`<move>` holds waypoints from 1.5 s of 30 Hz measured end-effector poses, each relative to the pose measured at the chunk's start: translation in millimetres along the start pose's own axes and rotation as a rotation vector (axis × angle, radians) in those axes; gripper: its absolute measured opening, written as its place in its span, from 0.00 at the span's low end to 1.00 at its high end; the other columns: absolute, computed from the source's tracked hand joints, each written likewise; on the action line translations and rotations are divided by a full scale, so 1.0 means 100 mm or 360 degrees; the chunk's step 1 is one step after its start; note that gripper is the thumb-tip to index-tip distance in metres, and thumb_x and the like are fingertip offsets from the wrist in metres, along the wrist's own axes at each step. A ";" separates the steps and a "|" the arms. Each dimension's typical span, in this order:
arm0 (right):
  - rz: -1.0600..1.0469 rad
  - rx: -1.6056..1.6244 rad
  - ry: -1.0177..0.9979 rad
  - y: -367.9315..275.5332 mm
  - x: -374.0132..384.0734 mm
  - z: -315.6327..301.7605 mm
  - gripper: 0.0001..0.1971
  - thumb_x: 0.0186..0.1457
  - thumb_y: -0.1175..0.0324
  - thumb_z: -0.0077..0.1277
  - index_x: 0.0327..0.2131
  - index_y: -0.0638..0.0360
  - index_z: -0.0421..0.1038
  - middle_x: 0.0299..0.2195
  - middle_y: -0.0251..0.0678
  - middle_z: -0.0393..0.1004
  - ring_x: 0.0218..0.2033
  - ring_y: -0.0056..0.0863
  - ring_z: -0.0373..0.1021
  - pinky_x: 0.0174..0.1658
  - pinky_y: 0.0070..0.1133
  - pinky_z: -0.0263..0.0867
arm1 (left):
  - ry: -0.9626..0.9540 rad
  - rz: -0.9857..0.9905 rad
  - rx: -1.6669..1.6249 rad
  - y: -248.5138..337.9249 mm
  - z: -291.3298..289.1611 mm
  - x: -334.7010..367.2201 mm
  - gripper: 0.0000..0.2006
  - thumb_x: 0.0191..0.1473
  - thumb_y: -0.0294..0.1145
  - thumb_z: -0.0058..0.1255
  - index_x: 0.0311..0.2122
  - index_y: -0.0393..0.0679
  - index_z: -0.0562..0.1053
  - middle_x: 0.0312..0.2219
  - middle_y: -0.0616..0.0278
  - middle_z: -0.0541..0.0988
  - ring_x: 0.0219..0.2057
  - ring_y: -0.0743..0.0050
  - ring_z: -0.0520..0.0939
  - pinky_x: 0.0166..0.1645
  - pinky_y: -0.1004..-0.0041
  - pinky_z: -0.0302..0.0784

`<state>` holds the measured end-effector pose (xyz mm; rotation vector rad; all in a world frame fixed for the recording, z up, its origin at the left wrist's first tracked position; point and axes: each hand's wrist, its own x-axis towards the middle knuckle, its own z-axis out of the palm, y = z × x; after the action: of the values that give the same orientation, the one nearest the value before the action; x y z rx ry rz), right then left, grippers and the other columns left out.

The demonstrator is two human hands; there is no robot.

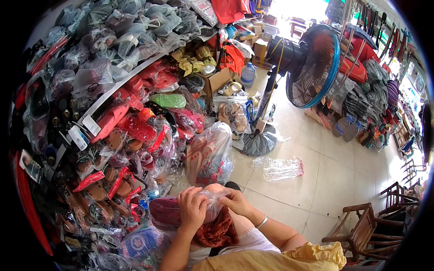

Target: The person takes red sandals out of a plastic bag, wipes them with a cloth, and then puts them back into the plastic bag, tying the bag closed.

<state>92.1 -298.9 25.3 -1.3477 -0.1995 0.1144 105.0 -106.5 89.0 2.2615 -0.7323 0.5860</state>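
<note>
A dark red slipper or shoe [163, 211] lies across my lap, partly inside a clear plastic bag [213, 204]. My left hand [193, 206] lies over the bag with its fingers bent around the plastic. The bag's gathered end is pinched between the fingers of my right hand [236, 201], which wears a silver bangle [262, 221] on the wrist. Beneath the bag, a rust-red velvety cloth [219, 231] rests on my thigh. My left hand hides part of the slipper, so its exact kind is unclear.
Bagged footwear [131, 131] is heaped along the left side, up to a shelf edge. A full plastic sack [210, 153] stands just ahead of my knees. A loose clear wrapper [280, 169] lies on the tiles. Ahead stands a fan [314, 65]; wooden chairs [361, 226] are at right.
</note>
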 end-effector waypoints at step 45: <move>-0.0083 -0.0526 0.0419 -0.10 -0.06 0.13 0.07 0.56 0.72 0.54 0.37 0.62 0.69 0.28 0.32 0.73 0.30 0.21 0.69 0.34 0.19 0.65 | -0.0267 -0.0195 -0.0106 0.15 -0.21 -0.04 0.08 0.43 0.31 0.62 0.30 0.45 0.74 0.23 0.60 0.77 0.27 0.56 0.78 0.36 0.64 0.71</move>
<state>83.1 -290.2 37.0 -1.6691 -0.0307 -0.1458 88.4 -99.5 108.1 2.2933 -0.6780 0.3120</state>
